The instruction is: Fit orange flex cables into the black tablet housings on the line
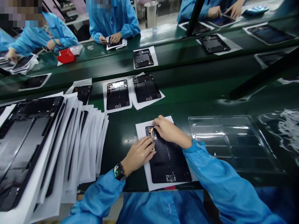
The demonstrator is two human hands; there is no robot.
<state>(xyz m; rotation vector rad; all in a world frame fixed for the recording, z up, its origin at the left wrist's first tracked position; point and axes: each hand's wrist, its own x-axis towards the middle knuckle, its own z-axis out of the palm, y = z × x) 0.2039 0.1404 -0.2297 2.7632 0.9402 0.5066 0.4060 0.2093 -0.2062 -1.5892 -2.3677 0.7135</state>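
A black tablet housing (171, 158) lies on a white paper sheet (146, 174) in front of me, with a gold-coloured flex cable (151, 132) at its upper left corner. My left hand (137, 155), a smartwatch (118, 171) on its wrist, is at the housing's left edge. Its fingers are closed around a small piece with a pale edge that they mostly cover. At the top edge, beside the flex cable, my right hand (167, 129) has thumb and forefinger pinched together. Whatever those fingertips grip is hidden.
To the left stands a tall stack of tablet housings interleaved with paper (86, 146). A clear plastic tray (224, 143) lies at right, near white strips (291, 127). Beyond, more housings (118, 95) rest on the green bench. Co-workers in blue (114, 21) sit across.
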